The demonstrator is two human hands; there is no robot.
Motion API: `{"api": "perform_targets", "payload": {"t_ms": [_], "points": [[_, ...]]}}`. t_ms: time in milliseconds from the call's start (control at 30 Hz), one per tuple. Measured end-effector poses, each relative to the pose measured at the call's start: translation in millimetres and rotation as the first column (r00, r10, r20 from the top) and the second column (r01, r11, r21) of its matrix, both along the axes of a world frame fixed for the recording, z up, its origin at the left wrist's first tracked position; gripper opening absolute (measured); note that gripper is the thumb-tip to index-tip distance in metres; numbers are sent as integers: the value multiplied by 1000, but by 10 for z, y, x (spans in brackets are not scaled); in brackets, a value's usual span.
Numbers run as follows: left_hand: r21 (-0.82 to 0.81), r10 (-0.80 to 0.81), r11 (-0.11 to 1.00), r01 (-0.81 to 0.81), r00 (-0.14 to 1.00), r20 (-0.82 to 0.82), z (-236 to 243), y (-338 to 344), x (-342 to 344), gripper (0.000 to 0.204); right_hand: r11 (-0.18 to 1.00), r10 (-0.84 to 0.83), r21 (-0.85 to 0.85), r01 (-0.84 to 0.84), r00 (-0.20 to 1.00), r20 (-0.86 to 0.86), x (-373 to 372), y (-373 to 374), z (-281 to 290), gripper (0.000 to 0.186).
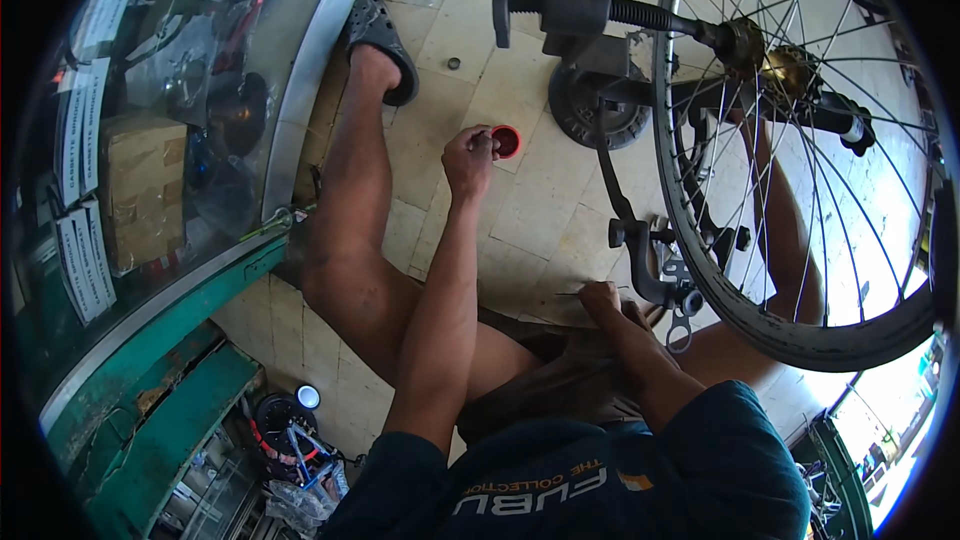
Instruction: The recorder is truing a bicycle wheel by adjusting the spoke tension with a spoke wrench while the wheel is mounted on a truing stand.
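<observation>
My left hand [466,162] reaches forward over the floor, its fingers closed at the left rim of a small round red cup [518,143]. The cup's inside looks dark red, and some fingertips sit over its opening. Whether the cup also rests on the floor, I cannot tell. Close to my lap, my right hand [598,297] is closed, with a thin dark rod [567,293] poking out to its left. Just right of that hand is the lower arm of a black wheel stand [640,265]. A spoked bicycle wheel [685,210] is mounted upright in the stand.
The stand's round heavy base [590,120] and threaded spindle [640,12] lie ahead to the right. A small metal ring [454,63] is on the tiled floor [460,30]. A glass display case [310,90] borders the left, above a green metal frame [190,400].
</observation>
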State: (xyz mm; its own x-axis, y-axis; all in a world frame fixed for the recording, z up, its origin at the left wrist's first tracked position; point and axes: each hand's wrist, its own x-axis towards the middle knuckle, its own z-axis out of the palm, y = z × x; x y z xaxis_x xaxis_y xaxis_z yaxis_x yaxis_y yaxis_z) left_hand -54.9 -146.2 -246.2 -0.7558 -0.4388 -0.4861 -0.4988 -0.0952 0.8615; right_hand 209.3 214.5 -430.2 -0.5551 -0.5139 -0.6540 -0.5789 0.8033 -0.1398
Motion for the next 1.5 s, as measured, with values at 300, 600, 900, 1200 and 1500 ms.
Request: {"api": "perform_targets", "payload": {"t_ms": [300,600,900,1200,1500], "points": [[-173,15,985,-17,1000,-10,112,-270,179,22,888,-337,-272,370,928,160,-500,-773,814,17],[-185,-693,678,711,703,163,1424,258,1016,24,316,-526,-655,687,701,482,-1300,-1708,2715,19],[-178,-480,874,453,862,-163,2222,951,1452,22,326,-183,-513,794,586,790,-1108,-753,3901,34],[-276,-706,705,653,680,-197,3511,1143,1315,19,346,-237,-571,745,658,715,-1343,459,5005,29],[-211,-813,580,786,547,-198,3446,1596,1313,18,159,-366,-505,848,525,768,-1329,662,4889,20]]}}
